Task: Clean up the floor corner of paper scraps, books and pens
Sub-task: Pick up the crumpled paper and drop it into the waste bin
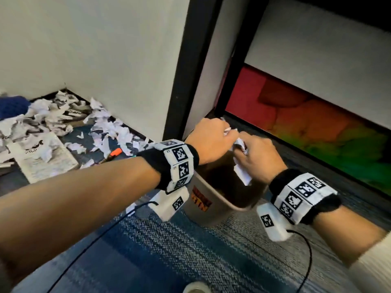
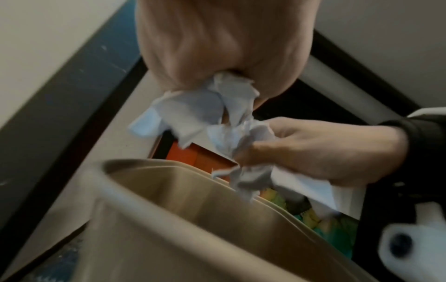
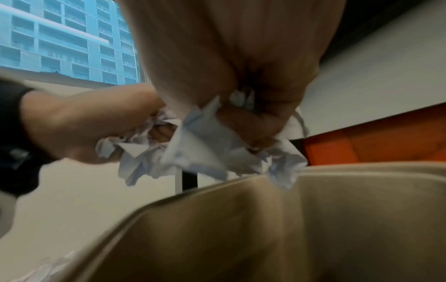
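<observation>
Head view: both hands, left hand (image 1: pixel 208 142) and right hand (image 1: pixel 259 158), clench paper scraps (image 1: pixel 240 145) in their fingers above the bin (image 1: pixel 213 208); left of them, most scraps (image 1: pixel 53 117), a book (image 1: pixel 45 159) and a pen (image 1: pixel 115 153) still litter the floor.

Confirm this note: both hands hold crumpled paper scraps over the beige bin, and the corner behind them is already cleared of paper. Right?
Not quite. Both hands, left and right, do hold crumpled paper scraps over the beige bin, but the head view shows a pile of scraps still in the corner.
</observation>
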